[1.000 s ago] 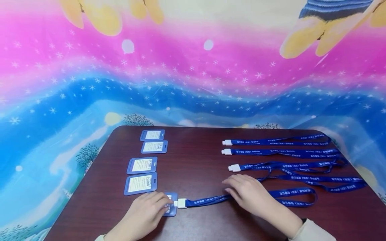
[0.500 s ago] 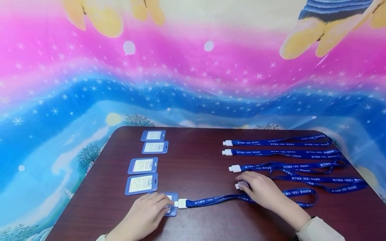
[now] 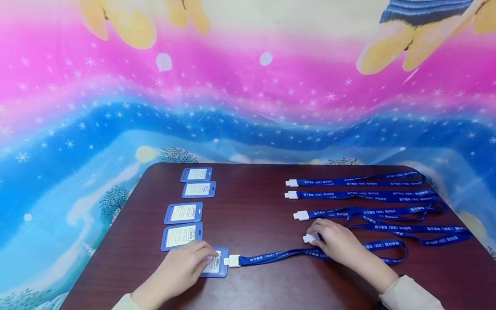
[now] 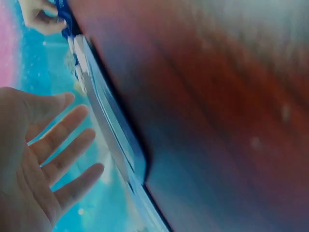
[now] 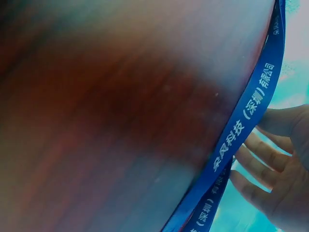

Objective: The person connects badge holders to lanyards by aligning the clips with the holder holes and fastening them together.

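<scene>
A blue badge holder (image 3: 215, 270) lies at the table's near side, its right end joined to the white clip (image 3: 234, 261) of a blue lanyard (image 3: 267, 257) that runs right. My left hand (image 3: 186, 262) hovers over the holder's left part, hiding it. In the left wrist view its fingers (image 4: 72, 140) are spread, apart from the holder. My right hand (image 3: 335, 241) pinches the white clip (image 3: 310, 238) of another lanyard (image 3: 434, 234); the hand hides part of the strap. In the right wrist view, the near lanyard (image 5: 241, 121) covers the right hand's fingertips.
Several badge holders (image 3: 182, 237) lie in a column at the left of the dark wooden table (image 3: 248, 206). More lanyards (image 3: 348, 196) are laid out at the right, clips facing left. A printed cloth (image 3: 248, 107) hangs behind the table.
My left hand has drawn back left off the clip joint, uncovering more of the badge holder. The right hand has moved right and taken hold of the fourth lanyard's clip.
</scene>
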`<state>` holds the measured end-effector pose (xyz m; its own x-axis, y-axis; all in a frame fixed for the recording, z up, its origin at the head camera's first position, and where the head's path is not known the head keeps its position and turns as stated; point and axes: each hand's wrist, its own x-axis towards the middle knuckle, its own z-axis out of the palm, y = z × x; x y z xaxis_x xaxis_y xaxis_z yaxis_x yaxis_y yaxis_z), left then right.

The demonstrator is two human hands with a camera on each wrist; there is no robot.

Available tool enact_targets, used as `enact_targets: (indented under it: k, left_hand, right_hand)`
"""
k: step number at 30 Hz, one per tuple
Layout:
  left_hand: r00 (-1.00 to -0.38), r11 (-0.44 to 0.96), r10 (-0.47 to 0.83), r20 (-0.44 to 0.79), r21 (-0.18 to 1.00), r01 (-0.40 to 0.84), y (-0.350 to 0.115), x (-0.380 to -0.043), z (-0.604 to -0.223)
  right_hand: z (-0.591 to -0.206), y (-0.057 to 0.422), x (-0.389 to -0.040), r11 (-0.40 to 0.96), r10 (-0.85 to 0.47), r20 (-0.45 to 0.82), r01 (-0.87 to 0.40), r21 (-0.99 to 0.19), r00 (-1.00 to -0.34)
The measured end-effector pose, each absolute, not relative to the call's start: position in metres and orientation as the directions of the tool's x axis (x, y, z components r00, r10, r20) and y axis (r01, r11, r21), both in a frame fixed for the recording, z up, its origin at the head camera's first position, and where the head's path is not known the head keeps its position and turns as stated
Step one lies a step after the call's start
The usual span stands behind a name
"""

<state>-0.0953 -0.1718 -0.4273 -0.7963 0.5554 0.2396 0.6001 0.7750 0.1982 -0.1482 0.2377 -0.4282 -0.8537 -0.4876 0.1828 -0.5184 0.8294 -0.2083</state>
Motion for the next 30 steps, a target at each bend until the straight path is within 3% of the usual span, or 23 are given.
enact_targets:
  k: [6,11,30]
  left_hand:
    - [-0.877,0.829,0.447,0.177,0.286,0.480,-0.188,-0.113,-0.427]
    - [-0.917,0.870,0.376,0.133,0.289,0.399,-0.205,-0.127,-0.428]
    - [-0.940,0.900,0.341,0.029,0.280,0.335,-0.243,-0.145,-0.433]
  right_hand:
    - [-0.424,0.235,-0.149,0.842,-0.465,0.121,-0.481,-0.244,-0.877]
    - [-0.421,0.235,-0.148,0.844,-0.465,0.097,-0.474,-0.250,-0.880]
    - [-0.421,0.236,-0.149,0.841,-0.466,0.103,-0.476,-0.257,-0.879]
